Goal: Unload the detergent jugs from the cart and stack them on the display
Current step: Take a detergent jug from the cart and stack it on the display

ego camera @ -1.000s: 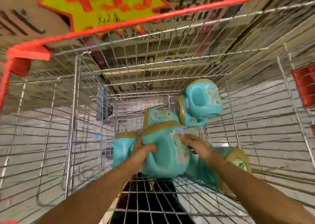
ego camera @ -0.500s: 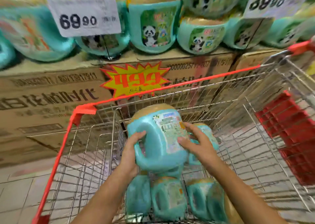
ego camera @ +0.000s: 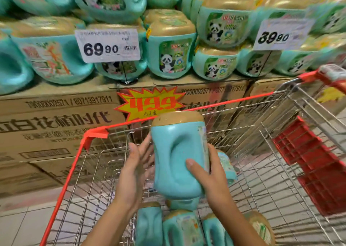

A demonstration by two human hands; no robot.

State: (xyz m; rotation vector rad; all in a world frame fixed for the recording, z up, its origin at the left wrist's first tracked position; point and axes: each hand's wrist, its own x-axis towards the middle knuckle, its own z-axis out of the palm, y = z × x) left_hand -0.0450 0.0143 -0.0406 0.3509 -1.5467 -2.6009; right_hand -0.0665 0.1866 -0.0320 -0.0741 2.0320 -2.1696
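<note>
Detergent jug, teal with a gold cap uppermost, sits at the centre of the frame above the cart. The right hand grips its lower right side, thumb curled across the front, fingers hidden behind. The left hand is spread flat with straight fingers just beside the jug's left edge; whether they touch cannot be told. More jugs lie in the cart at the bottom centre. Stacked jugs fill the display across the top.
</note>
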